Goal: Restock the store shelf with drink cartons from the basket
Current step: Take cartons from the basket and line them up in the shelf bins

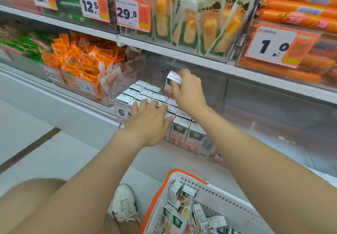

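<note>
Several small white-and-green drink cartons [145, 91] stand in rows inside a clear bin on the lower shelf. My right hand [187, 91] grips one drink carton [172, 81], holding it above the back of the rows. Fingers spread and straight, my left hand [151, 118] rests on the tops of the front cartons. A white basket with an orange rim [164, 184] sits on the floor at the bottom right, and several loose cartons [184, 210] lie in it.
An orange price tag reading 6.5 [124, 112] hangs on the bin front. A bin of orange snack packets [78, 58] stands to the left. The shelf above [182, 53] carries packaged cakes and sausages. My knee and white shoe [125, 202] are beside the basket.
</note>
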A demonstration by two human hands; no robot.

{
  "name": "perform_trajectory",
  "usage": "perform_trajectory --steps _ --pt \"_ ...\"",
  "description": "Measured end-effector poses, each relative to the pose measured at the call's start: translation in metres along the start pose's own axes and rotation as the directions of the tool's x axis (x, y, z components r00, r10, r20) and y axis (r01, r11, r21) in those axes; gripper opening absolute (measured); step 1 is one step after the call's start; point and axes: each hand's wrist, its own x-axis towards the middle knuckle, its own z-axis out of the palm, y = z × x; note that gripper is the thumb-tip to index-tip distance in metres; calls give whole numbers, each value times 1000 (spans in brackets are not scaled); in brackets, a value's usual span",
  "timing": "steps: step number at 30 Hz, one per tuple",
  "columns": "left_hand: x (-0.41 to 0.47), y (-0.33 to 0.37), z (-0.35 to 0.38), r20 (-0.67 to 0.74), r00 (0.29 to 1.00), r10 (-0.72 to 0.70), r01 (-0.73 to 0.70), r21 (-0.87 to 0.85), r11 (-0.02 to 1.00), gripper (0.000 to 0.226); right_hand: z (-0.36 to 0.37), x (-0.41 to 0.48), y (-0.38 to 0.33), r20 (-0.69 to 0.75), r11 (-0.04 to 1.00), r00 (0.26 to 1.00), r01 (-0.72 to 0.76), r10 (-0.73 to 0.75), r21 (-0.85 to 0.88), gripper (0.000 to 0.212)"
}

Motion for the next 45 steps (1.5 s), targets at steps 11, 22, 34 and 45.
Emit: perform_trajectory --steps 11,22,34,45 --pt "0 3 -6 55 998 22 -26 70 997 57 40 44 8 365 975 915 -109 174 -192 39" --pt "-7 12 -7 139 990 -26 18 58 998 59 34 41 18 481 983 862 -100 163 -153 23" --pt "-55 42 11 -279 960 -36 -40 -263 964 8 -41 -144 14 -93 964 961 251 -259 -91 22" --pt "-90 89 174 662 737 133 -200 27 979 31 17 -293 152 590 975 779 -129 212 -179 28"
